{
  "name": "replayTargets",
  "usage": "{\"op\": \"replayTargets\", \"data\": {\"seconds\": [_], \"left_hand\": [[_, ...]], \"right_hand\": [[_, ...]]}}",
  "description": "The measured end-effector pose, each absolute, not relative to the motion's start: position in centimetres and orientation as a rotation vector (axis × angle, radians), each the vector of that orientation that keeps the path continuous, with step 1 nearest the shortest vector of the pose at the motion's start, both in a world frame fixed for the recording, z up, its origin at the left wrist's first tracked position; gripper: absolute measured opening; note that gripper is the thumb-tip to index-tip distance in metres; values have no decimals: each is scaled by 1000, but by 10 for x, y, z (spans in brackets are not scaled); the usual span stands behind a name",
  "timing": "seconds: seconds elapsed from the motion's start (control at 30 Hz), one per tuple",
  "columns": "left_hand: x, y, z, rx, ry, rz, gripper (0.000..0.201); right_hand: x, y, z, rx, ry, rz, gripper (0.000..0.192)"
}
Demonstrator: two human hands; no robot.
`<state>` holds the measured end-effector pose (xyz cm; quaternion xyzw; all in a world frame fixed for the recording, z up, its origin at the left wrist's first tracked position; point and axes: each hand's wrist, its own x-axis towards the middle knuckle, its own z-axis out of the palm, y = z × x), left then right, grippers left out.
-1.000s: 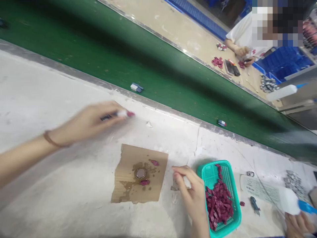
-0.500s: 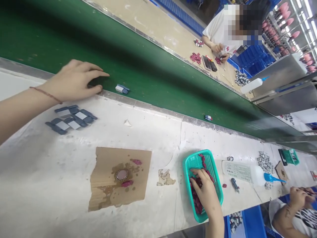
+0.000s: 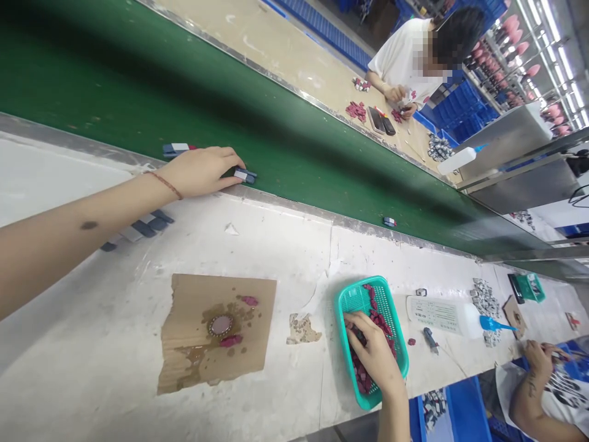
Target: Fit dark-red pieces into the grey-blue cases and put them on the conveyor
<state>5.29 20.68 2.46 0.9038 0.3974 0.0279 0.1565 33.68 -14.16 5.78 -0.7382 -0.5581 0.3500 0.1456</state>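
My left hand (image 3: pixel 205 171) reaches across the white bench onto the edge of the green conveyor belt (image 3: pixel 138 80), its fingertips closed on a small blue and white part (image 3: pixel 244 175). A second such part (image 3: pixel 177 148) lies on the belt just behind my wrist. My right hand (image 3: pixel 370 350) is down inside the teal basket (image 3: pixel 352 301), its fingers among several dark red pieces (image 3: pixel 377 319); whether it grips one is hidden. Between my arms a piece of brown cardboard (image 3: pixel 257 301) carries a glue blot and two red pieces.
Several grey-blue parts (image 3: pixel 147 226) lie under my left forearm. A white glue bottle (image 3: pixel 442 314) with a blue tip lies right of the basket. One more small part (image 3: pixel 389 221) rides the belt. A person works across the belt, another at lower right.
My left hand moved right along the belt edge from the earlier spot and closed on the blue and white part. My right hand stayed in the teal basket, having gone into it from the bench.
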Motion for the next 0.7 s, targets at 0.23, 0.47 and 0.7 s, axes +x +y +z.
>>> {"op": "replayTargets", "data": {"seconds": [0.23,0.47,0.7], "left_hand": [[55,193,28,2405,1173,340,48],[49,151,48,2045,1148,675,58],[31,99,57,1393,1160,504,52]], "right_hand": [[335,-135,60,-2075,-1509,1062,23],[335,-129,49,-2031,-1261,1063,13],[332,-125,50,-1762,-535,990,20]]}}
